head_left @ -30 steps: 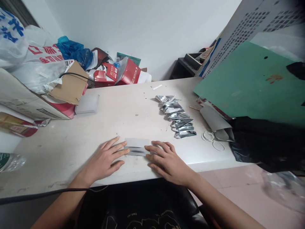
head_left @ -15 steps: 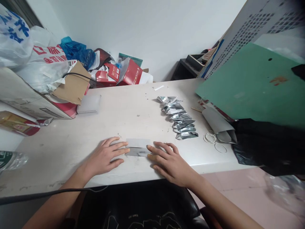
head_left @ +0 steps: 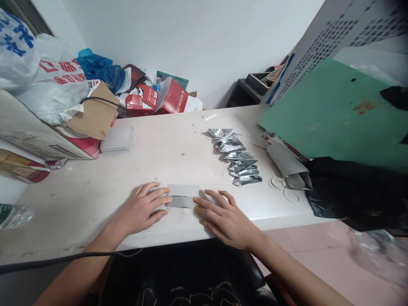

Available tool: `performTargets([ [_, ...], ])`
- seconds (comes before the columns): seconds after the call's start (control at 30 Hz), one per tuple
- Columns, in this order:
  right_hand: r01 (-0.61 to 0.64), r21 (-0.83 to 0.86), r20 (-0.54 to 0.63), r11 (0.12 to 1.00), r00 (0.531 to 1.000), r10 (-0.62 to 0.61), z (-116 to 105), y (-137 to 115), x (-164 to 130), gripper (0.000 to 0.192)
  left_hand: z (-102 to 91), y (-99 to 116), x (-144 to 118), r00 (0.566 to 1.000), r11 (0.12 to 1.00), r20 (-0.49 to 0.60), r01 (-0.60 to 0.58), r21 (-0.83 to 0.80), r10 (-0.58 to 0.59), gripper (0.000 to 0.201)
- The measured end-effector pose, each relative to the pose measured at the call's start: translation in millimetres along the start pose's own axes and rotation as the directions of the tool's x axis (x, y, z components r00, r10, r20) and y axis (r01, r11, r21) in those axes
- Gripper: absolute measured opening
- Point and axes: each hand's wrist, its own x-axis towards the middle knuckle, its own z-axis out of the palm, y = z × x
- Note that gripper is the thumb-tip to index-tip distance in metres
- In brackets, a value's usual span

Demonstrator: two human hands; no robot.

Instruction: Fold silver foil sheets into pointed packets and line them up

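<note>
A small sheet, pale grey at the back with a silvery strip along its front (head_left: 182,201), lies flat on the white table near its front edge; it looks like foil-lined paper folded over. My left hand (head_left: 145,208) rests palm down with its fingers spread, fingertips on the sheet's left end. On the right end press the fingertips of my right hand (head_left: 226,216), its fingers also stretched out. Behind and to the right stands a row of several folded silver foil pieces (head_left: 239,157). Neither hand grips anything.
A stack of pale sheets (head_left: 117,139) lies at the back left beside a carton with plastic bags (head_left: 60,80). White rubber bands (head_left: 277,183), a green board (head_left: 318,110) and a black bag (head_left: 344,187) are on the right. A plastic bottle (head_left: 15,216) lies at the left edge.
The fingertips of my right hand have slid slightly left along the strip, which looks flatter and smoother. My left hand stays nearly in place. The whole view has shifted a little.
</note>
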Motion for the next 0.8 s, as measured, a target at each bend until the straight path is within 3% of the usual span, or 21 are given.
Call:
performTargets([
  [0.2, -0.063, 0.180, -0.073, 0.982, 0.994, 0.077, 2, -1, 10, 0.029, 3.3, 29, 21, 0.974, 0.989, -0.180, -0.133, 0.056, 0.141, 0.019],
  [0.3, -0.110, 0.258, -0.116, 0.960, 0.983, 0.144, 7, -2, 15, 0.023, 8.7, 47, 30, 0.960, 0.975, -0.171, -0.221, 0.029, 0.223, 0.021],
  [0.47, -0.151, 0.336, -0.175, 0.930, 0.960, 0.219, 15, 0, 19, 0.021, 16.4, 57, 36, 0.976, 0.985, -0.137, -0.171, 0.004, 0.170, 0.018],
  [0.6, -0.197, 0.341, -0.200, 0.919, 0.940, 0.276, 22, 1, 20, 0.041, 17.8, 53, 39, 0.977, 0.984, -0.122, -0.168, 0.049, 0.173, 0.025],
  [0.7, -0.202, 0.320, -0.252, 0.926, 0.924, 0.289, 27, 1, 22, 0.060, 19.6, 54, 44, 0.978, 0.985, -0.127, -0.154, 0.080, 0.163, 0.016],
  [0.8, -0.186, 0.304, -0.268, 0.934, 0.924, 0.271, 30, 1, 23, 0.066, 22.4, 58, 47, 0.979, 0.987, -0.148, -0.127, 0.102, 0.141, 0.010],
])
